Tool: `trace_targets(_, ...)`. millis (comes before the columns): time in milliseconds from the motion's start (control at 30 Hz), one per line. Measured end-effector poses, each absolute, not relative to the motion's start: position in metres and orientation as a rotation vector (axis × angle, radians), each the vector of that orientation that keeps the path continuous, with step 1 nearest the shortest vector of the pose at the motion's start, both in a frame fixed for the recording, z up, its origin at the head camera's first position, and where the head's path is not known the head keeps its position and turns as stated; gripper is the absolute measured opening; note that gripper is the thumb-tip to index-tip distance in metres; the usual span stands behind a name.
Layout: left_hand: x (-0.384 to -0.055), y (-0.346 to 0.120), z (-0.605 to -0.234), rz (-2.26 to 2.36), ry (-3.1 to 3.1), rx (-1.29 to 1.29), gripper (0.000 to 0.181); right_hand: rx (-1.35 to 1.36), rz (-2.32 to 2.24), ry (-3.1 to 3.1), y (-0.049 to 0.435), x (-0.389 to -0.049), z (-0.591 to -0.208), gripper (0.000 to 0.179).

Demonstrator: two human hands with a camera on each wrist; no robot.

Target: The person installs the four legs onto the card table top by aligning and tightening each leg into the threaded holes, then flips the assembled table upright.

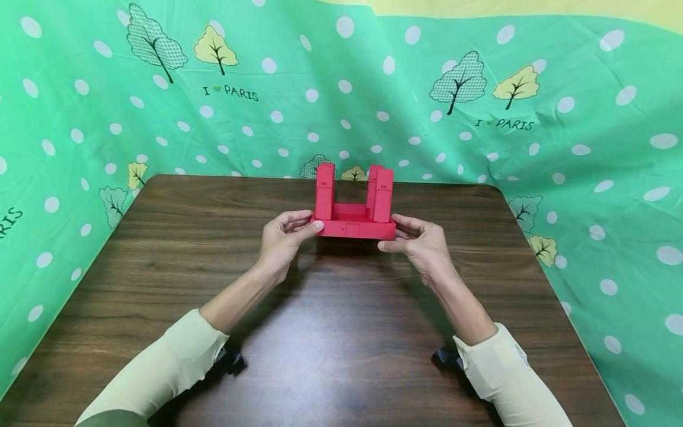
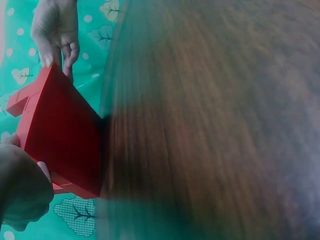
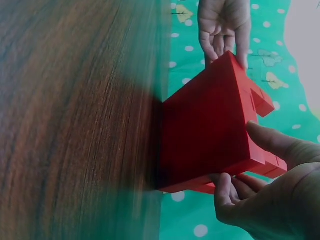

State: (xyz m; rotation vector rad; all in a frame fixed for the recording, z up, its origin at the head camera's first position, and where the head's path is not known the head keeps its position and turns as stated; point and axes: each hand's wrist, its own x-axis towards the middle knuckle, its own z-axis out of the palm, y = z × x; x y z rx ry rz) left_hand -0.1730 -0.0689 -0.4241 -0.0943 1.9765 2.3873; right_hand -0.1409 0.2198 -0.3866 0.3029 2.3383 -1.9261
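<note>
A red box-like base (image 1: 352, 229) with upright red pillars (image 1: 325, 198) at its sides is held by both hands near the table's far edge. My left hand (image 1: 280, 240) pinches its left end, thumb on the front corner and fingers along the side. At the opposite end, my right hand (image 1: 427, 246) grips it, with the thumb at the front edge and fingers against the side. Both wrist views show the flat underside (image 3: 205, 117), so the front is raised off the table. Whether the rear edge touches the wood cannot be told.
The dark brown wooden table (image 1: 341, 332) spreads beneath the arms. A green dotted cloth (image 1: 341, 118) with printed trees hangs behind it and along both sides. Black devices (image 1: 232, 362) sit under the wrists near the pale sleeve cuffs.
</note>
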Motion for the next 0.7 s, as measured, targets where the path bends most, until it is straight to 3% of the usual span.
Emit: trace_targets(700,-0.174,-0.065,-0.412,2.372,2.122,-0.062,0.036,0.117,-1.791,2.671,0.220,-0.145,-0.384,0.060)
